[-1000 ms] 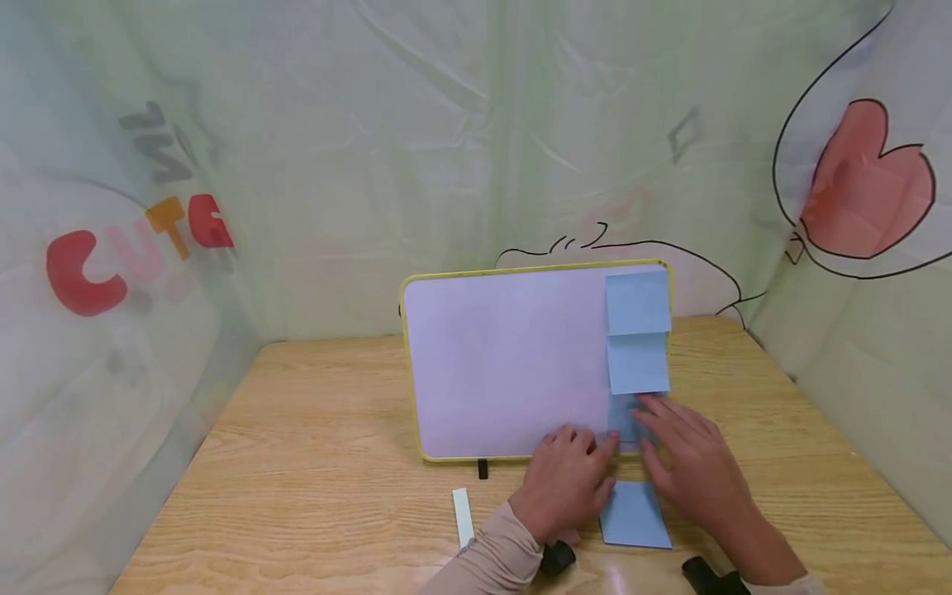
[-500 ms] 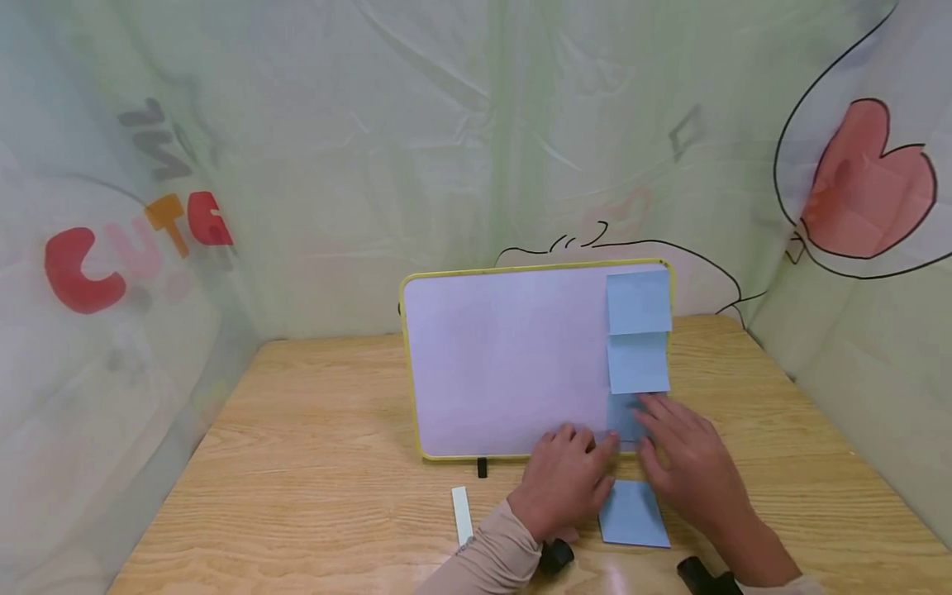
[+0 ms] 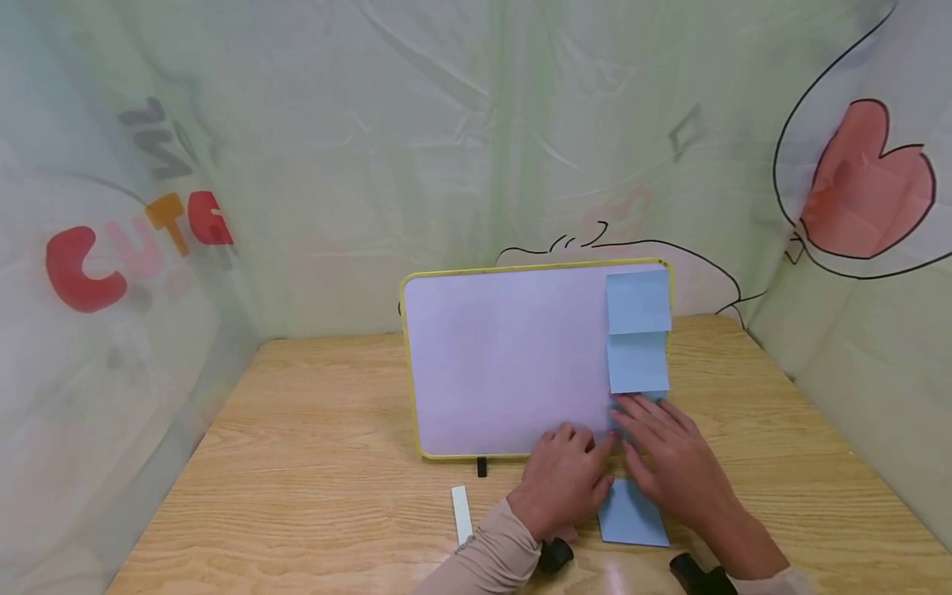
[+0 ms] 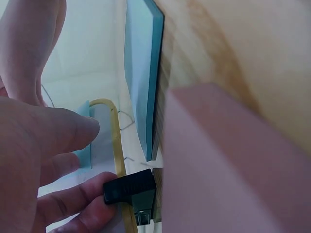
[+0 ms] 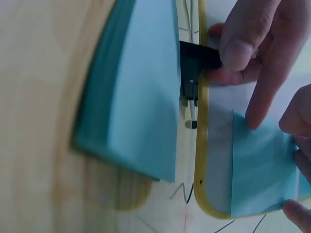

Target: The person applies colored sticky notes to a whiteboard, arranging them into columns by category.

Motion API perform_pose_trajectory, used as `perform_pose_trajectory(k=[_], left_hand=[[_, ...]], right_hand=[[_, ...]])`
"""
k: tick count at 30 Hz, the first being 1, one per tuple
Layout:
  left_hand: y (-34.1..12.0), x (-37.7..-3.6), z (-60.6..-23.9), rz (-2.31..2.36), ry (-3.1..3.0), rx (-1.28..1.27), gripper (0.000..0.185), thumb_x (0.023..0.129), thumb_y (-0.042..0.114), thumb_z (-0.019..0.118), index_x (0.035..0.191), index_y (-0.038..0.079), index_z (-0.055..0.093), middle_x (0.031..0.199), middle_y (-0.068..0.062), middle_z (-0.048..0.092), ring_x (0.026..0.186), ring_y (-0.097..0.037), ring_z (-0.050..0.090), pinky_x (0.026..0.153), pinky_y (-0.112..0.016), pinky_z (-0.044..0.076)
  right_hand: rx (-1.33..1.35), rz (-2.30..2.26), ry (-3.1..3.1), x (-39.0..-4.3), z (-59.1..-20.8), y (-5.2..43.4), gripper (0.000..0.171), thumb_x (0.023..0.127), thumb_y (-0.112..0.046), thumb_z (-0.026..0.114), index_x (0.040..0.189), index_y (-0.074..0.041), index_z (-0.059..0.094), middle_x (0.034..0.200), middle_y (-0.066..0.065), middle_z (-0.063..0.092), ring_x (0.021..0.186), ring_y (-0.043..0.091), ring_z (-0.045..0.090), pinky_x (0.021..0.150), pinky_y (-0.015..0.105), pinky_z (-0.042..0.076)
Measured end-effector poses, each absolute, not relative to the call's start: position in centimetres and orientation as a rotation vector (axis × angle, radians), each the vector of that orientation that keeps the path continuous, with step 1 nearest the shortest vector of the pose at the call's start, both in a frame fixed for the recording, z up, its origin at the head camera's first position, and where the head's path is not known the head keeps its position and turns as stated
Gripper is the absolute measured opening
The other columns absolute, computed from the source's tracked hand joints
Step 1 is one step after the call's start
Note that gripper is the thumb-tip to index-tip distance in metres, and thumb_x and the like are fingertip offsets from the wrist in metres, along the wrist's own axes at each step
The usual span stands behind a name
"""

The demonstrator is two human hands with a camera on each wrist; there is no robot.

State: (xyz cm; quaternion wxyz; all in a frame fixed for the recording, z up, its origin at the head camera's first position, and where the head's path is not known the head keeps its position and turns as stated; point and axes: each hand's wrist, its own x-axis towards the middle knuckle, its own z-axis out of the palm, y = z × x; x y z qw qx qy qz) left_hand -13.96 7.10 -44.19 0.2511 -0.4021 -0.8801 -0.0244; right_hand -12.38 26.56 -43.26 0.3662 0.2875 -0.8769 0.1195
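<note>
Our left hand [image 3: 561,479] has loose, bent fingers and our right hand [image 3: 675,459] straight ones, both touching the lowest blue sticky note [image 5: 260,167] on the whiteboard [image 3: 506,364], which could tip if we push too hard.

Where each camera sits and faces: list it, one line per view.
Head: on the head, facing forward and down at the whiteboard; left hand and right hand show.
Left wrist: on that wrist, facing the whiteboard's lower edge; left fingers and the right arm show.
Right wrist: on that wrist, facing a blue note; both hands' fingers show.
Shared by both wrist views: the blue pad.
</note>
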Motion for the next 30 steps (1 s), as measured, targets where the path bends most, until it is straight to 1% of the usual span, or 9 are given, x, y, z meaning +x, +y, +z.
perform_pose_trajectory(k=[9,17,20,23,25,30], left_hand=[[7.1,-13.9,-44.1,-0.078,-2.402,-1.103,0.047,0.094,0.044,0.065,0.137,0.024,0.063,0.093,0.007,0.062,0.084,-0.010,0.056,0.072,-0.025,0.049],[7.0,-14.0,-44.1,-0.075,-2.433,-1.109,0.049,0.096,0.045,0.063,0.140,0.024,0.061,0.097,0.007,0.062,0.086,-0.009,0.055,0.073,-0.024,0.049],[7.0,-14.0,-44.2,-0.078,-2.431,-1.110,0.049,0.096,0.045,0.062,0.140,0.024,0.061,0.097,0.007,0.062,0.086,-0.009,0.055,0.073,-0.024,0.049],[7.0,-14.0,-44.2,-0.096,-2.421,-1.109,0.047,0.095,0.044,0.064,0.138,0.024,0.062,0.095,0.007,0.062,0.084,-0.009,0.055,0.070,-0.024,0.048],[7.0,-14.0,-44.3,-0.111,-2.413,-1.110,0.046,0.095,0.043,0.065,0.137,0.024,0.063,0.094,0.007,0.062,0.083,-0.009,0.055,0.068,-0.024,0.047],[7.0,-14.1,-44.2,-0.108,-2.407,-1.105,0.044,0.094,0.042,0.065,0.134,0.024,0.065,0.093,0.008,0.062,0.084,-0.009,0.056,0.068,-0.024,0.047]], right_hand=[[0.662,0.304,-2.243,-12.2,-42.9,28.1,0.049,0.101,-0.033,0.036,0.118,-0.001,0.071,0.128,0.015,0.066,0.114,0.037,0.062,0.114,0.052,0.029],[0.632,0.272,-2.231,-12.2,-42.5,29.2,0.050,0.102,-0.032,0.035,0.114,0.000,0.072,0.122,0.016,0.068,0.109,0.037,0.064,0.114,0.052,0.028],[0.624,0.292,-2.211,-12.2,-42.5,29.2,0.049,0.102,-0.032,0.037,0.114,0.000,0.072,0.121,0.017,0.068,0.109,0.038,0.064,0.116,0.048,0.026],[0.642,0.319,-2.198,-12.1,-42.7,28.6,0.048,0.103,-0.032,0.037,0.115,0.000,0.071,0.123,0.017,0.068,0.111,0.037,0.063,0.118,0.042,0.023],[0.685,0.333,-2.206,-12.1,-42.8,28.0,0.050,0.105,-0.034,0.036,0.118,0.000,0.071,0.127,0.016,0.066,0.116,0.036,0.062,0.119,0.040,0.020],[0.779,0.332,-2.256,-12.1,-42.9,26.9,0.053,0.107,-0.038,0.033,0.123,-0.002,0.069,0.136,0.012,0.061,0.124,0.034,0.056,0.119,0.043,0.019]])
